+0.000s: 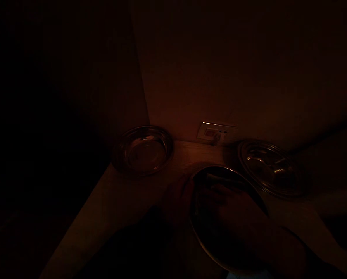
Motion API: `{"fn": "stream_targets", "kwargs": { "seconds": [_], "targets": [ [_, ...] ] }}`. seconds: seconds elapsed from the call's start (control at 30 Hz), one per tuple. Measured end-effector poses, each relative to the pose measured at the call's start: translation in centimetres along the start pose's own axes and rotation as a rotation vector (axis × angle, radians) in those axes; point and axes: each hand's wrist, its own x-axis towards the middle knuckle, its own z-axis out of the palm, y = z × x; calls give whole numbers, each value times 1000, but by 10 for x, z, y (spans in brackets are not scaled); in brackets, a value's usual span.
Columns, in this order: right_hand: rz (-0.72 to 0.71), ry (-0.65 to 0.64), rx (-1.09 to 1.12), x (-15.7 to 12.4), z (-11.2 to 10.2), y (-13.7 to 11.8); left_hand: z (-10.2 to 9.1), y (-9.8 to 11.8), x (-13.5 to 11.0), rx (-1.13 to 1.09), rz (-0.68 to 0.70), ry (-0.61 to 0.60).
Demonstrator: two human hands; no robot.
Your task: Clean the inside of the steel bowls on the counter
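Dim wooden counter [123, 197], left hand [177, 197] gripping round steel plate [206, 236], right hand [231, 205] inside, unclear

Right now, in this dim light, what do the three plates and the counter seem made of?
The left plate, right plate and middle plate look like polished metal, probably steel: bright glints run along their rims. The counter looks like pale matte wood or laminate; too dark to tell.
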Motion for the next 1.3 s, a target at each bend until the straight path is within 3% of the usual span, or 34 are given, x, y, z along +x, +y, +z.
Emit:
{"fn": "stream_targets", "kwargs": {
  "seconds": [0.13, 0.33, 0.53, 0.73, 0.97, 1.17, 1.3],
  "targets": [
    [18, 9, -29, 0, 1, 2, 0, 0, 0, 60, -24, 6],
    [-66, 55, 23, -5, 4, -9, 2, 3, -3, 79, -73, 35],
    [37, -9, -7, -1, 0, 7, 2, 1, -2, 65, -30, 25],
    [-64, 24, 53, -4, 0, -10, 2, -2, 0, 57, -29, 57],
    [53, -43, -3, 0, -1, 10, 2, 0, -1, 41, -8, 54],
    [-50, 19, 33, -4, 3, -11, 2, 3, -1, 56, -16, 26],
    [48, -49, 53, -5, -2, -1, 2, 1, -1, 48, -15, 10]
  ]
}}
